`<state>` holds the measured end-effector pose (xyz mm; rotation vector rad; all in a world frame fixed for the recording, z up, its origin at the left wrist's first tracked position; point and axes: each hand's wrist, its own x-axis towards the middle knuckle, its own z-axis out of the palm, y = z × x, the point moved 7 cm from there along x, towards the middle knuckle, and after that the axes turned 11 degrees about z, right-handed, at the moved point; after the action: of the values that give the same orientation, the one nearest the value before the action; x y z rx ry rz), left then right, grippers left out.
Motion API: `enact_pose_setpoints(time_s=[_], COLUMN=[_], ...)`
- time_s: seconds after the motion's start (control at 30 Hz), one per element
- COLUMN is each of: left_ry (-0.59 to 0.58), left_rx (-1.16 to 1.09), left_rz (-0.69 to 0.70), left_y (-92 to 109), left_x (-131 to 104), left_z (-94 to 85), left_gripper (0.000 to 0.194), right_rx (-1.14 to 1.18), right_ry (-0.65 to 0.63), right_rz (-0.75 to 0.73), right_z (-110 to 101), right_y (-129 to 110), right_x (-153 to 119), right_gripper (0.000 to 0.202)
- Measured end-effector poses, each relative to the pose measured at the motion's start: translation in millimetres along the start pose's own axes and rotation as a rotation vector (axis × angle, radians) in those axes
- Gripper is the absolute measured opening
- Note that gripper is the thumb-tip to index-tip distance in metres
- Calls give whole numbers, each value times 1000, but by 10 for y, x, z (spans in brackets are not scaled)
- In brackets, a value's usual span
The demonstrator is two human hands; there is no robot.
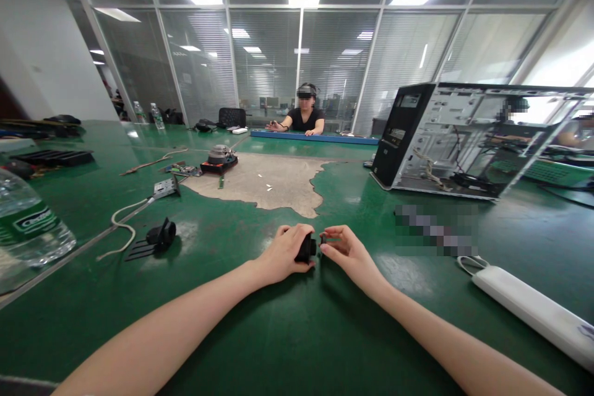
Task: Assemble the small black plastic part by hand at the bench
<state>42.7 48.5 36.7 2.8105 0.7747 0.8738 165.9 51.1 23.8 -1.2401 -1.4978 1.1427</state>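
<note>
My left hand (282, 255) is wrapped around a small black boxy device (305, 250), which looks like a camera with a short round barrel facing right. Between the thumb and fingers of my right hand (349, 255) is a small thin black cap-like piece (323, 240). A narrow gap separates this piece from the end of the barrel. Both hands are low over the green table, near its middle. To the left lies a black mount (162, 234) with a round end and several thin prongs.
At right stands an opened computer case (394, 142), with a white power strip (529, 306) nearer me. A water bottle (32, 223) is at far left. Beyond a bare tan patch (283, 179) sits a person (305, 120). A heatsink fan (219, 158) and cord (125, 229) lie left.
</note>
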Motion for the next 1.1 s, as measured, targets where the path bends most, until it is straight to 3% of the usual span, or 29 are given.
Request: enact_pose_setpoints(time_s=[0.07, 0.27, 0.43, 0.53, 0.67, 1.1], left_ry=[0, 10, 5, 3, 5, -1], left_rx=[3, -1, -5, -8, -5, 6], left_rz=[3, 24, 35, 45, 51, 45], left_y=[4, 6, 12, 31, 43, 36], left_x=[-3, -3, 9, 12, 16, -3], left_z=[-2, 1, 14, 12, 6, 3], left_gripper=[53, 54, 54, 55, 59, 59], right_rx=[41, -70, -274, -455, -554, -99], right_ry=[-107, -151, -61, 64, 92, -107], right_rz=[41, 45, -38, -118, -214, -123], right_z=[119, 221, 217, 225, 283, 312], right_y=[20, 12, -54, -128, -173, -106], right_x=[30, 158, 52, -72, -176, -156], right_gripper=[28, 24, 24, 24, 29, 18])
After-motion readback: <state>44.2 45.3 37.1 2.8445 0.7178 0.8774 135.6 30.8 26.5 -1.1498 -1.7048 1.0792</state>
